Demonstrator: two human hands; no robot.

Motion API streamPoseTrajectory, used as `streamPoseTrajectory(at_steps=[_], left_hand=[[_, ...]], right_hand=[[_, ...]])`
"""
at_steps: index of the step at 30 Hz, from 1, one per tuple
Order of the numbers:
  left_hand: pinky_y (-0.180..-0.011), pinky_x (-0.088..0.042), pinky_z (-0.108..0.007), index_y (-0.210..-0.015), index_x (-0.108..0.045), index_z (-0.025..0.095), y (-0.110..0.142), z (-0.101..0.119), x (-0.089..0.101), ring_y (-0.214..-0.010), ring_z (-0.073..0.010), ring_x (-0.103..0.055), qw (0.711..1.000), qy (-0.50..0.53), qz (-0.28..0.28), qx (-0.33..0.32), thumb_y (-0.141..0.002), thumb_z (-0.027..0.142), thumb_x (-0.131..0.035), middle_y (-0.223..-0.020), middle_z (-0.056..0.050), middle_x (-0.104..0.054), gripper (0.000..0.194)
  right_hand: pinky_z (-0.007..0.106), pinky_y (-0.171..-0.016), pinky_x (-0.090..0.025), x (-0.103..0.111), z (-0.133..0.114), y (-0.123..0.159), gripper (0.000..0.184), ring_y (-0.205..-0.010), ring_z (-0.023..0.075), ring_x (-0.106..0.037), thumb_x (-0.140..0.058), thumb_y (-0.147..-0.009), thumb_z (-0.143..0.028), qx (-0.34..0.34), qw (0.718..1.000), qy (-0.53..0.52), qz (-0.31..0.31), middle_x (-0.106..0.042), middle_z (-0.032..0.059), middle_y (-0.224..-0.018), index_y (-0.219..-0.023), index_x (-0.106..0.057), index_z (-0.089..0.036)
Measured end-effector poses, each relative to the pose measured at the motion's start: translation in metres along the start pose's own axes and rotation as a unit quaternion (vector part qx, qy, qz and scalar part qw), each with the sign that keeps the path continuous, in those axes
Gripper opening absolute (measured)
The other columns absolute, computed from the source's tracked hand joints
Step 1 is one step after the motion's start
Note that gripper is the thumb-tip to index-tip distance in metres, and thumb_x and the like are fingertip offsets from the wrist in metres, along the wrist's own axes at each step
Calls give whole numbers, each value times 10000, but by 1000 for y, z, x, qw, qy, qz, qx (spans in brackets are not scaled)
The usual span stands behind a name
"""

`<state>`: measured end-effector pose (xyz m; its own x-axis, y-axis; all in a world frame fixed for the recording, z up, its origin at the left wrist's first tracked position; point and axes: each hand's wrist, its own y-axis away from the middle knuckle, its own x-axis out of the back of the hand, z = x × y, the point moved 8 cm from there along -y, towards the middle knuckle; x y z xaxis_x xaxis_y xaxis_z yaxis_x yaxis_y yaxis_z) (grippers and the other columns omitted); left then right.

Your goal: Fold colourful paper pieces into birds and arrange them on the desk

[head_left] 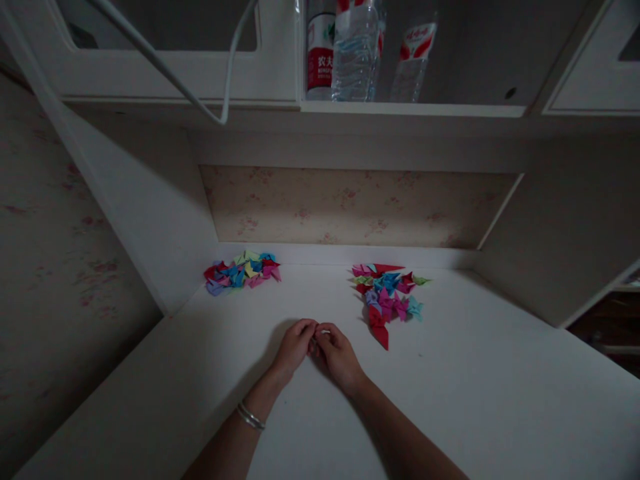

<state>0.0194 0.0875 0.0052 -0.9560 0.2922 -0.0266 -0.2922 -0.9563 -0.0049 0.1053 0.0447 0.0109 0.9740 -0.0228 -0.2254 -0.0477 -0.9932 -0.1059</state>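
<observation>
My left hand (295, 345) and my right hand (341, 353) meet above the white desk, fingertips pinched together. Between them is something small, mostly hidden by the fingers; a dark reddish bit shows, but its kind is unclear. Right of my right hand lies a loose pile of folded paper pieces (387, 297) in red, magenta, blue, purple and green, some looking like origami birds. A second, tighter pile of colourful folded paper (243, 272) rests at the back left. Neither hand touches the piles. My left wrist wears a silver bangle (250, 416).
The white desk (475, 400) is boxed in by a left side panel (145, 220), a right side panel (560, 227) and a back wall with flowered paper (345, 207). Overhead, a shelf holds several plastic bottles (355, 60). A white cable (220, 120) hangs at upper left.
</observation>
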Motion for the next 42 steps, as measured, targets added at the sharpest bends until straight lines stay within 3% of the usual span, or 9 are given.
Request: streamPoseTrajectory(at_steps=[11, 17, 20, 22, 25, 28, 30, 32, 42], left_hand=[[-438, -338, -205, -826, -638, 128, 2, 3, 7, -482, -91, -472, 1000, 20, 23, 3, -713, 432, -611, -612, 14, -568, 325], [-499, -424, -221, -982, -630, 134, -16, 6, 45, -548, -98, -567, 991, -109, 76, 2, -757, 462, -529, -854, -62, -647, 410], [-561, -461, -259, -960, -641, 147, -41, 19, 78, -643, -150, -608, 968, -225, 108, 0, -781, 378, -494, -839, -71, -654, 327], [-747, -477, -311, -876, -662, 151, -58, 32, 100, -882, -210, -610, 943, -306, 128, -15, -764, 283, -524, -924, -100, -652, 222], [-988, -344, -442, -969, -662, 156, -75, 47, 130, -1239, -317, -390, 897, -410, 164, -39, -740, 196, -544, -1236, -145, -536, 261], [-996, -269, -571, -1127, -618, 161, -86, 49, 146, -1285, -396, -288, 826, -531, 184, -43, -775, 216, -515, -1376, -166, -410, 370], [-960, -300, -587, -1183, -596, 171, -93, 46, 150, -1255, -410, -323, 765, -616, 184, -42, -809, 250, -485, -1392, -173, -396, 398], [-917, -339, -589, -1187, -601, 175, -99, 42, 150, -1213, -415, -371, 732, -654, 186, -42, -835, 273, -451, -1386, -176, -410, 396], [-911, -392, -504, -1142, -610, 124, -98, 50, 143, -1075, -331, -530, 757, -613, 202, -98, -843, 173, -369, -1259, -171, -553, 388]], right_hand=[[216, -452, -287, 1, -1, 1, 291, -473, 93, -416, -563, -812, -468, 7, 999, 29, -10, -538, -38, -580, -896, -590, -191], [219, -432, -275, 8, 12, -2, 290, -445, 100, -391, -550, -816, -478, -1, 996, 88, 4, -500, -41, -540, -869, -621, -202], [216, -430, -266, 6, 12, -3, 286, -461, 104, -393, -548, -821, -472, -2, 995, 102, -4, -491, -36, -543, -864, -628, -202], [214, -429, -262, 5, 12, -2, 276, -463, 103, -388, -541, -826, -464, -4, 994, 108, -9, -479, -37, -545, -848, -627, -202], [214, -435, -267, 4, 11, -2, 243, -467, 99, -393, -529, -837, -427, -1, 993, 114, -13, -476, -39, -552, -831, -621, -202], [215, -448, -282, 4, 12, -3, 223, -476, 100, -413, -522, -844, -400, 6, 993, 119, -15, -489, -36, -551, -834, -622, -201], [216, -452, -291, 3, 12, -3, 228, -476, 102, -418, -514, -850, -401, 7, 993, 119, -20, -490, -36, -548, -836, -621, -201], [216, -451, -295, 3, 14, -3, 240, -473, 102, -415, -507, -854, -414, 5, 993, 116, -24, -485, -38, -546, -836, -619, -203], [201, -441, -287, 5, 18, -5, 264, -475, 89, -398, -511, -854, -433, 9, 994, 103, -32, -487, -41, -556, -854, -621, -193]])
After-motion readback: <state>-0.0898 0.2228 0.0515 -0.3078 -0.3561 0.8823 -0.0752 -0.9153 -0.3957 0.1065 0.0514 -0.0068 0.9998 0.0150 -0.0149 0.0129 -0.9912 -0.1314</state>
